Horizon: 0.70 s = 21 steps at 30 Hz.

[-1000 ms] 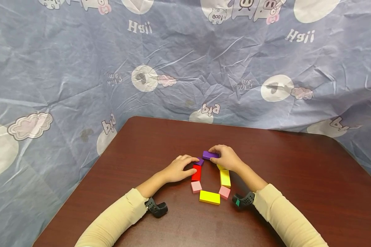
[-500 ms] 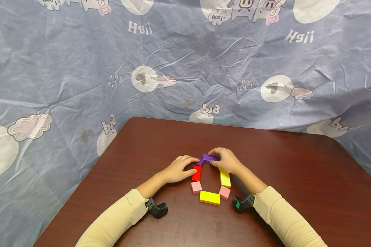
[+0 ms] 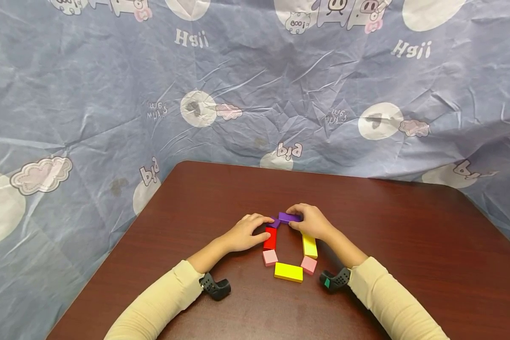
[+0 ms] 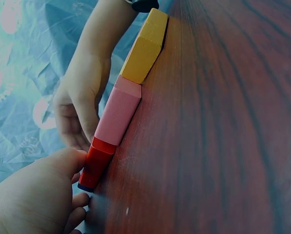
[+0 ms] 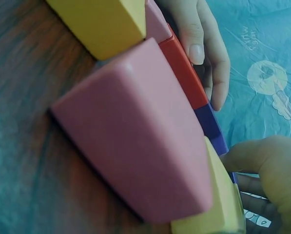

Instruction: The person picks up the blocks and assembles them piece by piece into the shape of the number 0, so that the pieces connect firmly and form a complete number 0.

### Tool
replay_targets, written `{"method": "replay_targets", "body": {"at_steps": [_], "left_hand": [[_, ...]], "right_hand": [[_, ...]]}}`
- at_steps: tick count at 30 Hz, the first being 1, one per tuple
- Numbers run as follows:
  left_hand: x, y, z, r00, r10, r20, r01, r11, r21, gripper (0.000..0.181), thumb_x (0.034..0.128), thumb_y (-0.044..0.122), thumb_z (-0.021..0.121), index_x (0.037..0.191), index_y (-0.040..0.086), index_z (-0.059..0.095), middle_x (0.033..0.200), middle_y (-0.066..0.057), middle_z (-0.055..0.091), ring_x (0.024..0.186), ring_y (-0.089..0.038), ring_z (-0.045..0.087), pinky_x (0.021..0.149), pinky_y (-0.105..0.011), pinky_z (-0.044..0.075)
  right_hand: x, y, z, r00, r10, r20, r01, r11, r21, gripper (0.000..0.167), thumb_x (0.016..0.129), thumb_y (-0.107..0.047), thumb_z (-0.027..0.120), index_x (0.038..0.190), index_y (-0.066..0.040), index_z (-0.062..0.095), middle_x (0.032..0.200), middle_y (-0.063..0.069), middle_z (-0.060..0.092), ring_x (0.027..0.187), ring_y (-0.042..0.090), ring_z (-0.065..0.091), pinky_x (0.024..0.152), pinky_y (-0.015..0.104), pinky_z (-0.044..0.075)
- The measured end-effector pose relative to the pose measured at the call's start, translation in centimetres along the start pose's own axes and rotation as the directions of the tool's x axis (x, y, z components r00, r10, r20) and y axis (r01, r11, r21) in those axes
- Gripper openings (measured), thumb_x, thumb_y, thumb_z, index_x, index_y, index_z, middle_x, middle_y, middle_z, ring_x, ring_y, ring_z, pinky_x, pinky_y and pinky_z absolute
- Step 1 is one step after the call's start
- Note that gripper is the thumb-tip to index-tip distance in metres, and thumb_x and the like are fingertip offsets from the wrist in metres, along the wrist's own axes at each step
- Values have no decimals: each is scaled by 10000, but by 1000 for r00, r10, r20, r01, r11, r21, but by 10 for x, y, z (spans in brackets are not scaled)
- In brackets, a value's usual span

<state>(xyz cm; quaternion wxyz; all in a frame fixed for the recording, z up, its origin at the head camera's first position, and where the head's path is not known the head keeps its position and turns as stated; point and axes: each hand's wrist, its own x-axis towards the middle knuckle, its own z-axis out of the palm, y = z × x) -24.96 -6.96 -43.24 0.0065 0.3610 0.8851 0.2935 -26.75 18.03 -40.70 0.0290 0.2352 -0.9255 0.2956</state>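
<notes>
A ring of coloured blocks lies on the table. My left hand [image 3: 242,233] reaches in from the left; its fingertips touch a small purple block [image 3: 274,223] and its thumb rests on the red block [image 3: 270,240]. At the ring's far side my right hand [image 3: 313,222] holds a long purple block [image 3: 285,217] between thumb and fingers. That block's near end sits beside the small purple one. Under the right hand a yellow block [image 3: 310,246] shows, its far end covered by the hand. In the right wrist view, a pink block [image 5: 135,131] hides much of the ring.
Nearer me, a pink block [image 3: 269,258], a yellow block [image 3: 288,272] and another pink block [image 3: 309,265] form the ring's front. The dark wooden table [image 3: 221,189] extends all around. Behind it hangs a blue printed cloth [image 3: 255,71].
My right hand has brought the long purple block a little toward me, closer to the small purple one, then stayed put. The left hand has hardly moved.
</notes>
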Motion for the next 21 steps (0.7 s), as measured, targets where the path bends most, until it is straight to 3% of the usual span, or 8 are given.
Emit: {"method": "replay_targets", "body": {"at_steps": [5, 13, 21], "left_hand": [[0, 1, 0, 1000, 3, -4, -3, 1000, 0, 434, 977, 307, 565, 1387, 168, 528, 1338, -74, 521, 1240, -285, 441, 1050, -469, 333], [0, 3, 0, 1000, -8, 4, 8, 1000, 4, 436, 978, 315, 559, 1392, 184, 526, 1344, -62, 519, 1245, -278, 437, 1047, -464, 340], [-1, 2, -1, 1000, -12, 12, 12, 1000, 7, 438, 981, 313, 552, 1397, 180, 520, 1350, -62, 516, 1246, -276, 437, 1046, -467, 337]], "right_hand": [[-1, 5, -1, 1000, -2, -23, 3, 1000, 20, 263, 844, -106, 727, 1097, -39, 690, 1039, 83, 661, 984, 274, 600, 909, 469, 477], [-19, 14, -13, 992, 70, -101, -61, 994, 94, 259, 883, -137, 685, 1119, -31, 689, 1078, 101, 669, 1030, 301, 595, 888, 497, 468], [-39, 22, -20, 984, 132, -116, -119, 986, 115, 242, 905, -148, 666, 1119, -34, 688, 1068, 117, 674, 890, 250, 610, 738, 374, 486]]}}
